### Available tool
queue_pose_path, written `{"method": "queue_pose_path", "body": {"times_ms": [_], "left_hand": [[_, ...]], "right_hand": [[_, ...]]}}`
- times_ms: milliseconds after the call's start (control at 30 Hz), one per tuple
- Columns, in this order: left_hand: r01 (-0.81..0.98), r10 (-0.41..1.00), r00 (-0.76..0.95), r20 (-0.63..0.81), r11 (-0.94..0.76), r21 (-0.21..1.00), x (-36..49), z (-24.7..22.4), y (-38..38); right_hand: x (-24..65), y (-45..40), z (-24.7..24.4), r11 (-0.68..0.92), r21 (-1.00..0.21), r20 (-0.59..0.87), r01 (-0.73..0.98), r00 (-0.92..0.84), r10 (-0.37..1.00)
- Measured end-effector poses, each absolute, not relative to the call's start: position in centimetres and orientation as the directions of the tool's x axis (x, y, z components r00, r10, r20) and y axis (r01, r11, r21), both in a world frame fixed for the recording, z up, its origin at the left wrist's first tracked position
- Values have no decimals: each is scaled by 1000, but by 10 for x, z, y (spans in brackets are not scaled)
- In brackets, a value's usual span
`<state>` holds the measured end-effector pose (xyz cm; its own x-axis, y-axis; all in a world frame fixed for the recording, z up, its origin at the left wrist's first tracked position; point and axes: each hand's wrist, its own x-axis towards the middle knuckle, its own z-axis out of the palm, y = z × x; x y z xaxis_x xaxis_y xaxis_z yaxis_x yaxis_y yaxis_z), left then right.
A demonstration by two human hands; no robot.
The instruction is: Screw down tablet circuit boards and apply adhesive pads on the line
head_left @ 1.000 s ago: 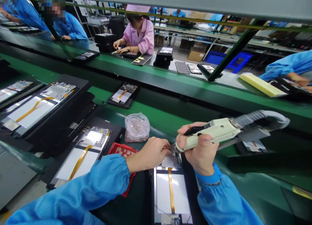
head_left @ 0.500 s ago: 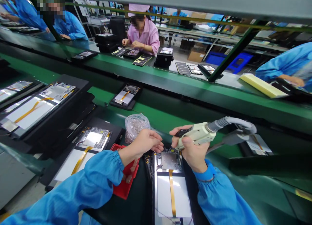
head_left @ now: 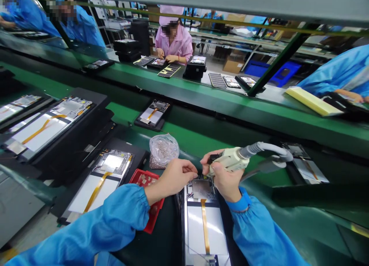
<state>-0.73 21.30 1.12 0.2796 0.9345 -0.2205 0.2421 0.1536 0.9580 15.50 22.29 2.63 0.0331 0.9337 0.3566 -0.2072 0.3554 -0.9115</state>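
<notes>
My right hand [head_left: 223, 177] is wrapped round a cream electric screwdriver [head_left: 232, 159] with a grey corrugated cable sleeve. The screwdriver lies nearly level, its dark front end towards my left hand. My left hand [head_left: 178, 175] has its fingertips pinched together just short of that end; anything between them is too small to make out. Below both hands lies an opened tablet [head_left: 206, 227] with a circuit board at its far end, white battery panels and an orange ribbon cable. Under my left wrist sits a red tray [head_left: 152, 221] holding small pale pieces.
A clear plastic bag [head_left: 163, 148] of tiny coppery parts stands behind my left hand. More opened tablets lie to the left [head_left: 98, 189] and on the green conveyor [head_left: 152, 114]. Across the line, a person in pink [head_left: 174, 41] and others in blue work.
My left fingers have closed from loosely spread into a pinch and moved slightly right and down, nearer the screwdriver's front end. The screwdriver has shifted slightly left.
</notes>
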Motion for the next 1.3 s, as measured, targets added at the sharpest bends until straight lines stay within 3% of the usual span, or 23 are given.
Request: {"method": "queue_pose_path", "body": {"times_ms": [133,267,400,633,933,1167,1300], "left_hand": [[539,930,357,82,-277,795,-6,12,191],[612,880,451,147,-425,667,-3,15,168],[607,837,521,170,-503,616,-1,23,148],[606,808,570,149,-535,588,3,34,112],[612,761,648,41,-552,566,6,31,63],[628,877,479,39,-374,682,-9,13,44],[678,911,407,66,-350,647,-10,6,37]], "right_hand": [[156,206,54,391,-866,367,-312,135,920],[157,179,73,398,-839,384,-372,115,916],[157,155,75,409,-823,394,-394,123,911],[160,114,79,418,-827,399,-376,130,908],[169,54,64,412,-838,438,-359,9,899],[178,24,40,345,-890,376,-298,-51,925],[179,25,31,350,-889,377,-294,-41,925]]}}
